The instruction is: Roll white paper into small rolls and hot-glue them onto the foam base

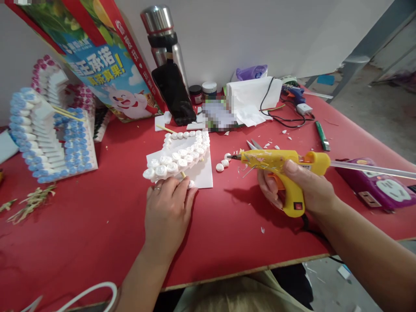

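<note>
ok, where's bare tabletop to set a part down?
Widest: the red tabletop between the dry strands and left hand, in front of the blue-and-white model. Next: between left and right hand, bar a small scrap. Crowded: the back, around phone and bottle; the right, with glue gun and power strip.

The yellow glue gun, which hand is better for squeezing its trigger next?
Probably the right hand: it holds the yellow glue gun, its fingers by the orange trigger, and the nozzle points leftward. The left hand is at the white-roll model's near edge.
</note>
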